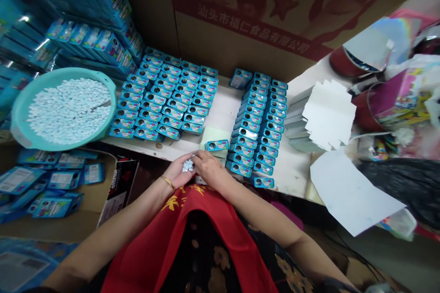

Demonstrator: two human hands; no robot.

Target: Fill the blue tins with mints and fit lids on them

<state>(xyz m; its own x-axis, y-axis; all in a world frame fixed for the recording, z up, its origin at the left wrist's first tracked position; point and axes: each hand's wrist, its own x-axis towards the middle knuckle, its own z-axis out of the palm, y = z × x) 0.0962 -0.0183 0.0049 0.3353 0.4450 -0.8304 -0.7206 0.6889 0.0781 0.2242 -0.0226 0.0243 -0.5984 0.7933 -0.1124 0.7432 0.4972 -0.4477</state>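
Note:
At the table's front edge my left hand (178, 173) is turned palm up and cupped around a small heap of pale blue candies (188, 165). My right hand (210, 168) touches it from the right, its fingers bent together over the edge of the heap; what they pinch, if anything, is hidden. Just beyond the right hand a blue candy tin (217, 145) lies on a pale yellow-green pad (209, 135). To the left, a turquoise basin (112, 89) holds many more candies, with a scoop-like piece partly buried among them.
Rows of blue tins (153, 98) stand left of the pad, and two more columns of tins (248, 131) stand right. Behind rises a large cardboard carton (220, 41). White folded cards (332, 112) and a loose white sheet (350, 197) lie right. An open box (92, 215) of blue packs sits lower left.

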